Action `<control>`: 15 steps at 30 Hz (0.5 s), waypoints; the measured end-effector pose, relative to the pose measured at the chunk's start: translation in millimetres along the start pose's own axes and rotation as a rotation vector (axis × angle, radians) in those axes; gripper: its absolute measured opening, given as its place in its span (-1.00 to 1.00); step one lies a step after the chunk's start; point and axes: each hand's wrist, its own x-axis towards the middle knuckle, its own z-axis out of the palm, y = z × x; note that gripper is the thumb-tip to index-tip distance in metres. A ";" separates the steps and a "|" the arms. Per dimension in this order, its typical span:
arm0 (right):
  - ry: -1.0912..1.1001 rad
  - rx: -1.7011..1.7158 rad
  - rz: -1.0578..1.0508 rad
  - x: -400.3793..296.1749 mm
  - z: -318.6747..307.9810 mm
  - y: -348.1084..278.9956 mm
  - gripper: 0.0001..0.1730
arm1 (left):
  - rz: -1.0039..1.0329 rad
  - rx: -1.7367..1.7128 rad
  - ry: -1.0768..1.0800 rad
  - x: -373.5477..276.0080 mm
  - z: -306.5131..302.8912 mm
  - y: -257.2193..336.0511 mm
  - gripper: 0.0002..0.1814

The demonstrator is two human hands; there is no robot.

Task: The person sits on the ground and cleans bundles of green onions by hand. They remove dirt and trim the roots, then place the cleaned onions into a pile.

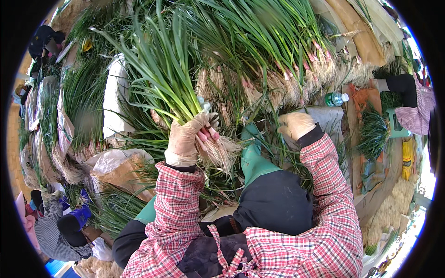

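Note:
My left hand (187, 135), in a pale glove, grips a bunch of green garlic (180, 87) around its lower stems. The long leaves point up and away. Below the fist hang pinkish bulbs (208, 135) and a tangle of whitish roots (220, 153). My right hand (297, 125), gloved as well, is curled with the knuckles up, over a greyish sack (325, 116) and loose leaves. Whether anything is inside its fingers is hidden. Beyond both hands lies a broad heap of the same plants (257, 38), roots towards me.
A green-labelled plastic bottle (336, 99) lies right of the heap. My green boot (252, 149) stands among leaves. White sacking (118, 99) and more bundles (87, 104) lie left. Other people work at the lower left (59, 229) and right (415, 104), beside a green stool (396, 123).

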 end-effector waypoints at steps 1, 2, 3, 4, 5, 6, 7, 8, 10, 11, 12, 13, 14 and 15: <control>0.256 0.147 -0.049 1.5 -10.7 -16.8 -0.52 | 0.071 0.005 0.010 1.6 0.8 2.8 -0.77; 0.615 0.189 -0.131 25.2 0.6 -24.6 -0.45 | 0.055 -0.016 0.022 2.0 -2.7 1.8 -0.77; 0.748 0.173 -0.101 48.0 -3.5 -38.8 -0.39 | 0.058 -0.106 -0.020 0.2 8.1 4.4 -0.72; 0.730 0.085 0.002 70.4 -1.9 -47.2 -0.34 | 0.019 -0.087 -0.011 0.4 10.7 4.5 -0.69; 0.520 0.073 0.141 88.5 -9.9 -58.4 -0.31 | -0.024 -0.064 0.003 -1.4 10.5 3.6 -0.65; 0.416 0.207 0.182 106.2 -11.4 -49.8 -0.33 | -0.040 -0.056 -0.009 -1.9 12.5 1.2 -0.61; 0.315 0.347 0.206 126.4 -9.6 -43.7 -0.34 | -0.025 -0.099 -0.033 -0.4 7.8 0.1 -0.62; 0.367 0.860 0.038 138.2 -4.3 -36.6 -0.42 | -0.006 -0.114 -0.034 -1.1 2.6 4.4 -0.62; 0.297 1.619 -0.247 126.5 -32.5 -42.8 -0.66 | -0.037 -0.188 0.030 -11.1 -10.1 17.3 -0.63; 0.216 1.904 -0.304 106.5 -48.3 -45.0 -0.76 | -0.025 -0.099 0.035 -12.4 -15.6 21.0 -0.66; 0.281 1.892 -0.174 106.5 -45.7 -25.4 -0.75 | -0.039 -0.095 0.021 -12.0 -11.3 19.0 -0.63; 0.350 1.877 -0.043 109.6 -37.2 -3.3 -0.74 | -0.055 -0.090 0.004 -10.4 -7.5 17.5 -0.61; 0.585 1.683 -0.019 108.0 -26.4 12.7 -0.73 | -0.059 -0.108 0.010 -8.9 -0.2 13.1 -0.62; 0.782 1.135 -0.129 82.6 -44.9 -3.2 -0.68 | -0.050 -0.121 0.035 -8.7 2.7 11.5 -0.64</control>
